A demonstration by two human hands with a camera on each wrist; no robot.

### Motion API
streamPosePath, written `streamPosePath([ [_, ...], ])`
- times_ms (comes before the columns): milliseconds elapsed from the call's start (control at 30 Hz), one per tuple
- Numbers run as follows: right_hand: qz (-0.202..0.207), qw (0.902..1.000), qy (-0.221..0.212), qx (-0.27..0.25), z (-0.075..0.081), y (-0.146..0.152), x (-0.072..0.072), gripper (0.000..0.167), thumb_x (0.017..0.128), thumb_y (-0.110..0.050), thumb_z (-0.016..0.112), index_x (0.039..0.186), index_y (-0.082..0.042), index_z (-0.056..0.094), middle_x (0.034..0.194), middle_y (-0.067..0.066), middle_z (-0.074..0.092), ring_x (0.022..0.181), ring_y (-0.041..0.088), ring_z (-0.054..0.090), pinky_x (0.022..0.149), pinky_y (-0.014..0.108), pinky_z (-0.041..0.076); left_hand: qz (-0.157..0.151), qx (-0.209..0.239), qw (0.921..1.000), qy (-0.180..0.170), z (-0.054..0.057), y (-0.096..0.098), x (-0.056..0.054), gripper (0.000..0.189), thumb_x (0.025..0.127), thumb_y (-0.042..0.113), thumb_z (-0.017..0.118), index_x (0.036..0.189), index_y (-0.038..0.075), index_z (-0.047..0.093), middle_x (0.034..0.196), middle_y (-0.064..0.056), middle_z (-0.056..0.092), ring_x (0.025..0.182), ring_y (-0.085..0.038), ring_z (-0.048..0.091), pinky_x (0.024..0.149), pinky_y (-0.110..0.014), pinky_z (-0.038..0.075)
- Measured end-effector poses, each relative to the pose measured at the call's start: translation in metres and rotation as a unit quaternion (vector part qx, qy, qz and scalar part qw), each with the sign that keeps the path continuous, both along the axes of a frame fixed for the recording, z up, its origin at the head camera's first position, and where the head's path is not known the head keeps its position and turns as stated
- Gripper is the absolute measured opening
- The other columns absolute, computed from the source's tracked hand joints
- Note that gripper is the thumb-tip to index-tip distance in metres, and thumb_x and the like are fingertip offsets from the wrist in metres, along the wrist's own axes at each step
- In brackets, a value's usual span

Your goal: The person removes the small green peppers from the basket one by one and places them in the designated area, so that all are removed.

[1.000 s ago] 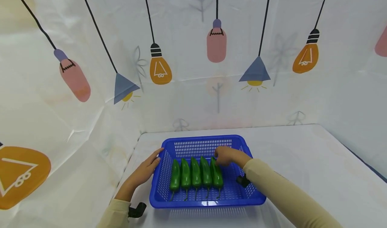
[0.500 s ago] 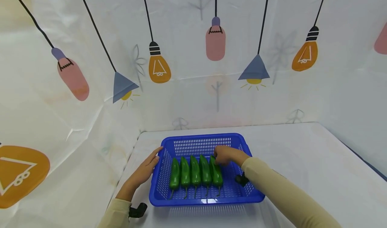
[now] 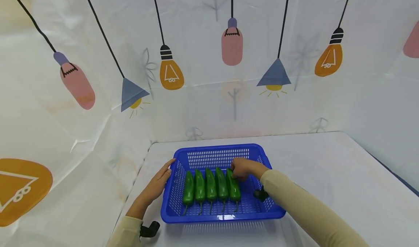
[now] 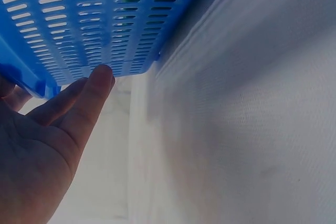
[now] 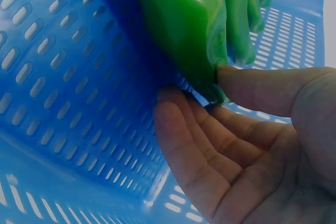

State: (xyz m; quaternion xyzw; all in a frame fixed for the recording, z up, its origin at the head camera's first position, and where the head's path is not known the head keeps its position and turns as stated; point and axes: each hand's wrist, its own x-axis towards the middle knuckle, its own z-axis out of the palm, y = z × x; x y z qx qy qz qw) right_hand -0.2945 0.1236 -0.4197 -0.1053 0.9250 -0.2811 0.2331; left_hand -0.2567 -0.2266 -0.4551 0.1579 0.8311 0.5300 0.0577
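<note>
Several long green chili peppers (image 3: 211, 186) lie side by side in a blue plastic basket (image 3: 226, 218), tips toward the back and stems toward the front. My right hand (image 3: 243, 168) reaches in and pinches the tip of the rightmost pepper (image 3: 234, 189). In the right wrist view, the thumb (image 5: 262, 88) is on that pepper's tip (image 5: 210, 77), with the other fingers behind and below it. My left hand (image 3: 156, 185) is at the basket's left side. The left wrist view has its straight fingers (image 4: 86, 103) touching the perforated outer wall (image 4: 105, 30).
The basket stands on a white-covered table (image 3: 314, 167). A white backdrop (image 3: 203, 112) printed with lamps rises behind and to the left. Dark wrist cameras (image 3: 150, 229) are worn on both wrists.
The head view has shifted slightly, so everything sits a little higher and further left. Hands, peppers and basket keep their positions relative to one another.
</note>
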Motion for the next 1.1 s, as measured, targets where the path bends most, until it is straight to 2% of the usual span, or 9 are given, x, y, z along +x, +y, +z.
streamPosePath([
  [367, -0.021, 0.9990, -0.030, -0.024, -0.0019, -0.0002, -0.0004, 0.040, 0.091, 0.003, 0.068, 0.129, 0.009, 0.060, 0.102, 0.017, 0.067, 0.084, 0.029, 0.070, 0.065, 0.035, 0.059, 0.010, 0.031, 0.9994, -0.010, -0.0011, 0.0023, 0.0021, 0.048, 0.112, 0.019, 0.032, 0.159, 0.010, 0.029, 0.163, -0.023, 0.024, 0.141, -0.048, 0.036, 0.107, -0.064, 0.034],
  [600, -0.031, 0.9979, -0.035, -0.044, -0.0001, -0.0019, 0.0013, 0.040, 0.090, 0.005, 0.066, 0.130, 0.007, 0.060, 0.102, 0.017, 0.067, 0.089, 0.031, 0.069, 0.065, 0.037, 0.059, 0.014, 0.040, 0.9990, -0.009, -0.0015, 0.0014, 0.0006, 0.048, 0.112, 0.019, 0.033, 0.159, 0.011, 0.031, 0.163, -0.022, 0.025, 0.141, -0.046, 0.036, 0.108, -0.063, 0.033],
  [833, -0.040, 0.9969, -0.019, -0.065, -0.0032, -0.0032, 0.0029, 0.042, 0.085, 0.010, 0.065, 0.127, 0.009, 0.060, 0.116, 0.022, 0.061, 0.089, 0.031, 0.068, 0.063, 0.036, 0.059, 0.017, 0.040, 0.9990, -0.008, -0.0033, 0.0013, -0.0007, 0.047, 0.112, 0.018, 0.035, 0.159, 0.011, 0.032, 0.162, -0.022, 0.028, 0.139, -0.045, 0.040, 0.106, -0.061, 0.037],
  [1100, -0.051, 0.9970, -0.013, -0.056, -0.0018, -0.0030, 0.0018, 0.043, 0.088, 0.010, 0.062, 0.131, 0.009, 0.059, 0.120, 0.023, 0.062, 0.094, 0.031, 0.068, 0.063, 0.035, 0.059, 0.020, 0.046, 0.9987, -0.007, -0.0043, 0.0017, 0.0003, 0.047, 0.112, 0.018, 0.035, 0.159, 0.010, 0.032, 0.161, -0.022, 0.029, 0.139, -0.044, 0.040, 0.107, -0.060, 0.036],
])
